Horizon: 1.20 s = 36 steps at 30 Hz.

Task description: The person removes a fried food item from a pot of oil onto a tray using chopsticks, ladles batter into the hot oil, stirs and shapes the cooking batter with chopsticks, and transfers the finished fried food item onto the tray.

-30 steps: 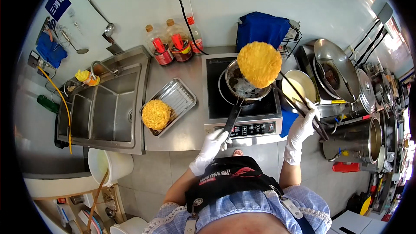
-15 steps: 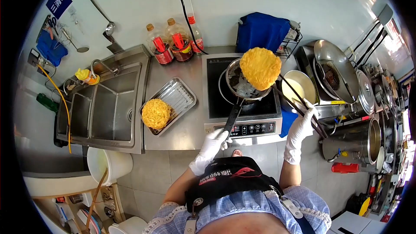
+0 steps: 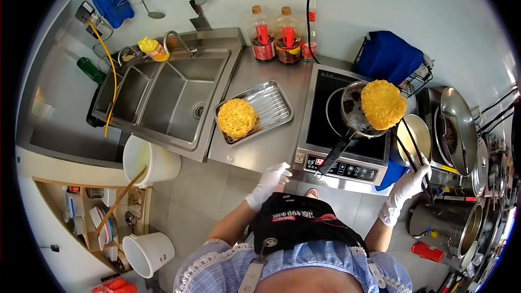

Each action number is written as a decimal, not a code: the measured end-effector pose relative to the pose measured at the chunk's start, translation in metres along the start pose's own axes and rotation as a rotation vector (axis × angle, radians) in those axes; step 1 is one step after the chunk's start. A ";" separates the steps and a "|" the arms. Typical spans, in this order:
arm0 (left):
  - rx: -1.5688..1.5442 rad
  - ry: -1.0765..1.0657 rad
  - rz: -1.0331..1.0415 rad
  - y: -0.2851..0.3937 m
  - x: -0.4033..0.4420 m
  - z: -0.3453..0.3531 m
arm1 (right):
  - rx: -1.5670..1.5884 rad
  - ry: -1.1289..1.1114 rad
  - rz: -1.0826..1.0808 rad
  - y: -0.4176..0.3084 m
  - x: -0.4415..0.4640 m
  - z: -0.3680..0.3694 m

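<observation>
My right hand (image 3: 408, 185), in a white glove, is closed around long dark chopsticks (image 3: 411, 149). At their far end a round golden fried cake (image 3: 383, 104) is held up, tilted, over the right part of the frying pan (image 3: 353, 109), which has bubbling oil in it. The pan rests on the induction cooker (image 3: 320, 130), and its black handle points toward me. My gloved left hand (image 3: 268, 185) is apart from the handle, in front of the counter edge, with its fingers stretched out and nothing in them. A second golden cake (image 3: 237, 118) lies on the rack of a metal tray (image 3: 279, 109).
A double sink (image 3: 176, 103) is at the left. Sauce bottles (image 3: 287, 38) stand by the wall. Right of the cooker are a pot of pale liquid (image 3: 417, 133) and a wok (image 3: 460, 114). White buckets (image 3: 149, 255) stand on the floor at the left.
My left hand has let go of the pan handle and drawn left. The view has turned left. The right hand still holds the fried cake over the pan with the chopsticks.
</observation>
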<state>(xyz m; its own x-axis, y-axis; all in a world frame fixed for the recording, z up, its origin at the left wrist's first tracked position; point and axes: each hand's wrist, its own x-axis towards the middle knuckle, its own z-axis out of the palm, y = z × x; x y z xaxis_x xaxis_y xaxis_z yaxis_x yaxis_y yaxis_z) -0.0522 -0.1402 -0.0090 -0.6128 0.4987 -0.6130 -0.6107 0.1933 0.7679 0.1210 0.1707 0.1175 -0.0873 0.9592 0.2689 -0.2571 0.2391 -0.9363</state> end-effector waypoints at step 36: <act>-0.927 0.269 0.077 -0.015 0.103 -0.114 | 0.286 -0.197 0.620 0.094 -0.242 0.217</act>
<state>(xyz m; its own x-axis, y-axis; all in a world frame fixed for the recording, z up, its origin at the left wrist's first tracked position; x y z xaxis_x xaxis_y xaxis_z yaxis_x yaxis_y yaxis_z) -0.1638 -0.1878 -0.1047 -0.6916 0.2501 -0.6776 -0.6465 -0.6326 0.4265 -0.0908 -0.0719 0.0134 -0.4643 0.8543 -0.2334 -0.3438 -0.4167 -0.8415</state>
